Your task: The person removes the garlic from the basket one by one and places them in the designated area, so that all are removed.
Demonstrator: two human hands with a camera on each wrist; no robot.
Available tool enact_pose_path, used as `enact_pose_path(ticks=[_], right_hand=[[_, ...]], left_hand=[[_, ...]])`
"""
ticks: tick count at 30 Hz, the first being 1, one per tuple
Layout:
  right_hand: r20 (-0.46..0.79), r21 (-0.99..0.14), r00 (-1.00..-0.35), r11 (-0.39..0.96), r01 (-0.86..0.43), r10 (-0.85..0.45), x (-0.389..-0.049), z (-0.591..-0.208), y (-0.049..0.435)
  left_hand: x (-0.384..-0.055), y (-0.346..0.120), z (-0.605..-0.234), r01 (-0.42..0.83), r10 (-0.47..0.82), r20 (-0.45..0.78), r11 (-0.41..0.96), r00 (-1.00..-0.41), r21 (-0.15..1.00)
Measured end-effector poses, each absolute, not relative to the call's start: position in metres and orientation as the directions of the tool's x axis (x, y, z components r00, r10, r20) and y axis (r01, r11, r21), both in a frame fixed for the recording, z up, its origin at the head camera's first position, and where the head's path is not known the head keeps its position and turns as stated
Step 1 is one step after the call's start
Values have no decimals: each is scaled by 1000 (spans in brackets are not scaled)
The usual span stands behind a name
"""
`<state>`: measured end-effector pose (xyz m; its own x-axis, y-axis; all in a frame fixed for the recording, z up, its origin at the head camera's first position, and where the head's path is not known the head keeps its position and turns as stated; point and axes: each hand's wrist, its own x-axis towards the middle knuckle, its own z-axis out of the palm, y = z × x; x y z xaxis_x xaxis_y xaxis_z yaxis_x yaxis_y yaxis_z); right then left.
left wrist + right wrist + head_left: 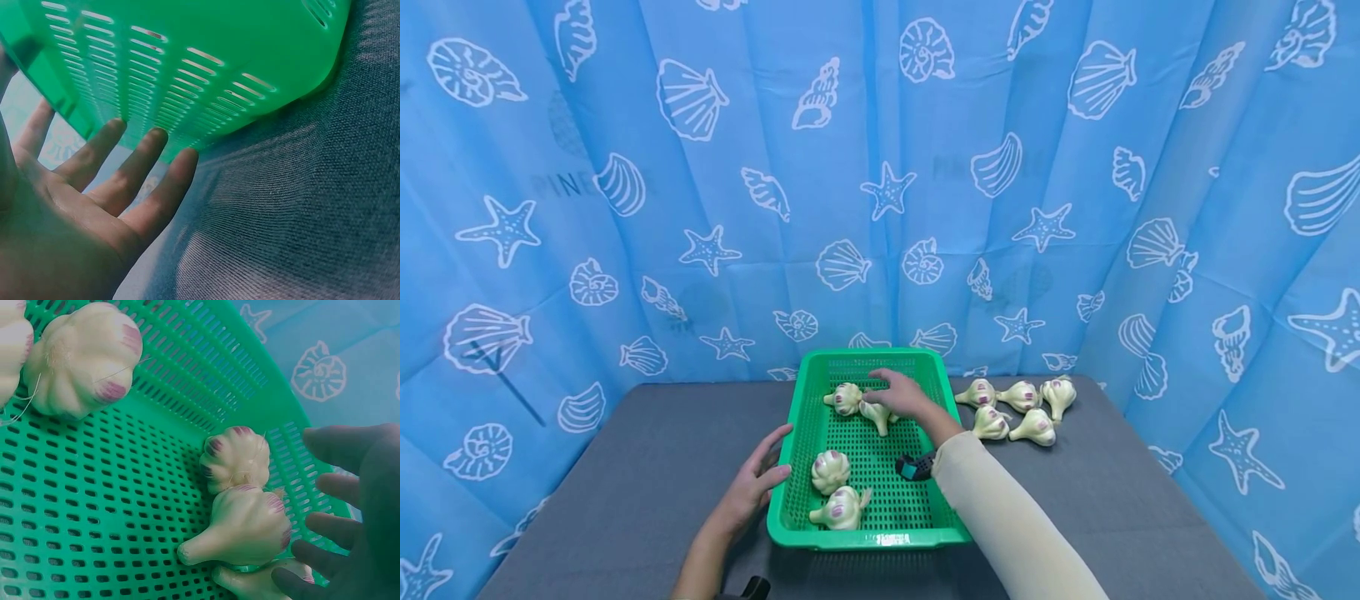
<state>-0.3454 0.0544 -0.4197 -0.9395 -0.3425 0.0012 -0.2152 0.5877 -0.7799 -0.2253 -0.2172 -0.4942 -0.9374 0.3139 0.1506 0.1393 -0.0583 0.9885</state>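
Note:
A green perforated plastic basket (880,540) stands on the grey cloth-covered table. My right hand (898,393) reaches into its far part, fingers spread and loosely bent, holding nothing. Right by those fingertips lies a garlic bulb (876,416), touching another garlic bulb (843,399); a third bulb (262,582) is partly hidden behind the fingers in the right wrist view. Two more bulbs, one with a stalk (840,508) and one rounder (831,472), lie at the basket's near left. Outside the left wall, my left hand (748,492) has its fingers extended against the basket's side (187,81).
Several garlic bulbs (1021,397) lie grouped on the table right of the basket. A blue curtain (880,208) with white shell prints hangs behind and at both sides. A black band with a teal part (915,468) shows beside the right sleeve (1000,508).

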Motion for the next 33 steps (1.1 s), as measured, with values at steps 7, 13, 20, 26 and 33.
enact_pose_path(ticks=[7,13,20,26,33], right_hand=[[-59,-718,-899,644,-264,-434,-342,-421,54],[-102,-656,-867,688,-310,-488,-346,-427,54],[-137,-651,-839,686,-325,-527,-344,-429,55],[-155,-633,-808,685,-361,-568,-342,-431,54],[-199,-569,-766,709,-417,-611,-344,-435,52]], left_hand=[[-225,-217,-494,133,302,144,-59,-942,989],[-224,-216,-494,126,291,139,-61,-947,990],[-225,-216,-494,119,282,129,-54,-951,991],[-225,-216,-495,119,284,130,-59,-950,991],[-225,-216,-495,114,280,126,-58,-952,992]])
